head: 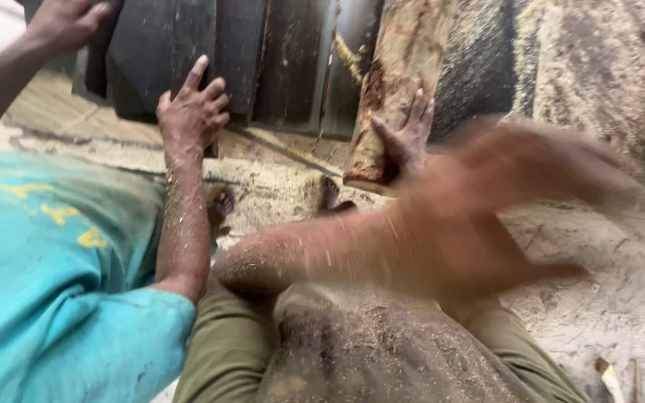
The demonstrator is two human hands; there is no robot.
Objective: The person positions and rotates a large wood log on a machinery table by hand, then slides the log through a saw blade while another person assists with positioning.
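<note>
Log (pixel 401 82) upright, slightly tilted — left hand (pixel 406 142) at its base

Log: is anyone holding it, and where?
Right hand clasps the log near its lower cut end, thumb spread to one side; the left hand is too blurred to tell.

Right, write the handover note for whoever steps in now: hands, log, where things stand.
Left hand: flat on the lower end of the log, fingers spread, not gripping.
Right hand: in the air right of the log, blurred; grip cannot be told.
Log: leans on the dark metal machine, bark on.
Co-worker's hand: on the machine.
Sawdust covers the floor.
</note>
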